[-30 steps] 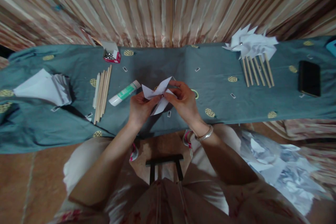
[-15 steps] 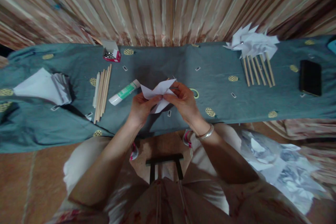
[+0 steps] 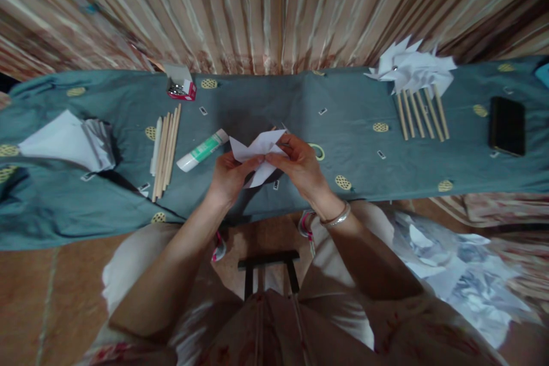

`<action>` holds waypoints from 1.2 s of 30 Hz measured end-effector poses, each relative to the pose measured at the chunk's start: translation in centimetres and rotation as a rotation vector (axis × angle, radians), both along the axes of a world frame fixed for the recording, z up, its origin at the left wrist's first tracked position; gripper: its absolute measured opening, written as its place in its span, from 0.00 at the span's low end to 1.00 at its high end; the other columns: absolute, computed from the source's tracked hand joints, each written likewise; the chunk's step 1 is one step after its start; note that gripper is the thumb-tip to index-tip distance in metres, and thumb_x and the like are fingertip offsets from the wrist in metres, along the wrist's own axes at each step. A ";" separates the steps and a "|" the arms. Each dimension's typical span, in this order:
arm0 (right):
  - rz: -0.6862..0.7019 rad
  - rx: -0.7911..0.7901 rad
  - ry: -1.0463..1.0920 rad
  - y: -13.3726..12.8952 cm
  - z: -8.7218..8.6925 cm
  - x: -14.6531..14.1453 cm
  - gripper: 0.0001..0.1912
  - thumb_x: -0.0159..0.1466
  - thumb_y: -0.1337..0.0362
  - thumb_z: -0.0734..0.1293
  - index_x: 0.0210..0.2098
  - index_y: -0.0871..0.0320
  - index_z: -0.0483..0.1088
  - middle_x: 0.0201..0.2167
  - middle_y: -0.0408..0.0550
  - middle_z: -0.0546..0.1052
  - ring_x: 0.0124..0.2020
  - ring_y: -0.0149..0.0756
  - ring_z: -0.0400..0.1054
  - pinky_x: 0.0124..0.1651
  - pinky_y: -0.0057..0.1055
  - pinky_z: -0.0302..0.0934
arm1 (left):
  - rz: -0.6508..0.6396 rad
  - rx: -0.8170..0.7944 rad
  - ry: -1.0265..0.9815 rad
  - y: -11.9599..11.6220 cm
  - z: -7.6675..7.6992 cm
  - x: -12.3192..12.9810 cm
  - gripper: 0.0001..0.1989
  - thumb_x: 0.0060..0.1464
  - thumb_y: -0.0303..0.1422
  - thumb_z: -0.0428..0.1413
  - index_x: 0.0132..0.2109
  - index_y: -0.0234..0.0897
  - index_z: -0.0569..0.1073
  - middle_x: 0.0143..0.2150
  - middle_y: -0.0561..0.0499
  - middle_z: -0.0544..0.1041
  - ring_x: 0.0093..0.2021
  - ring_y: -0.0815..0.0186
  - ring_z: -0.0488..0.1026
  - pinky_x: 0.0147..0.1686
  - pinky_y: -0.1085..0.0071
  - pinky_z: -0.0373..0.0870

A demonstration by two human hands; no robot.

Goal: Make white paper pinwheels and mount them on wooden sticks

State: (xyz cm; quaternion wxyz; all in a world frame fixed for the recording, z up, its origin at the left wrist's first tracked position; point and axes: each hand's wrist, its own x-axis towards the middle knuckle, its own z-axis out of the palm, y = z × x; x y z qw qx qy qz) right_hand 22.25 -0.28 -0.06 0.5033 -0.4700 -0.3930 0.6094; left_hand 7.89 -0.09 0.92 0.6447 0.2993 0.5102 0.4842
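Note:
A folded white paper pinwheel (image 3: 265,143) is held over the middle of the table, between both hands. My left hand (image 3: 231,176) grips its left side, thumb near the centre. From the right, my right hand (image 3: 300,163) pinches it, its thumb also at the centre and its fingers behind the paper. Left of my left hand lies a glue stick (image 3: 203,150) with a green label. Partly hidden behind my right hand are scissors (image 3: 318,151) with a pale green handle.
On the green tablecloth (image 3: 274,97) are wooden sticks (image 3: 166,154), an open red box (image 3: 180,90) of metal pieces, stacked white paper (image 3: 64,143), several pinwheels on sticks (image 3: 414,71) and a black phone-like object (image 3: 506,126). A plastic bag of paper (image 3: 467,274) lies lower right.
Both hands keep their grip on the paper. Its lower flap has shifted very slightly down and left; the view has moved a little.

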 end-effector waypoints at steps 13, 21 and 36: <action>0.012 0.009 0.021 0.2 -0.1 0.0 0.17 0.49 0.60 0.76 0.36 0.53 0.71 0.33 0.41 0.80 0.33 0.36 0.74 0.39 0.37 0.71 | 0.028 0.006 -0.040 0.0 0.1 0.2 0.11 0.32 0.31 0.70 0.26 0.34 0.79 0.26 0.52 0.80 0.26 0.70 0.73 0.30 0.73 0.70; 0.009 -0.008 0.009 0.2 -0.3 0.0 0.17 0.49 0.59 0.76 0.36 0.53 0.70 0.33 0.41 0.80 0.31 0.35 0.74 0.38 0.36 0.70 | 0.036 0.019 -0.037 0.0 0.0 0.2 0.11 0.30 0.31 0.71 0.25 0.35 0.78 0.25 0.52 0.79 0.25 0.70 0.72 0.29 0.74 0.70; -0.001 -0.016 0.023 0.3 -0.4 -0.3 0.18 0.47 0.58 0.78 0.33 0.53 0.70 0.31 0.40 0.79 0.32 0.34 0.74 0.37 0.34 0.71 | 0.030 0.008 -0.048 -0.3 -0.1 -0.2 0.13 0.31 0.31 0.70 0.28 0.33 0.79 0.27 0.49 0.81 0.27 0.68 0.74 0.33 0.72 0.71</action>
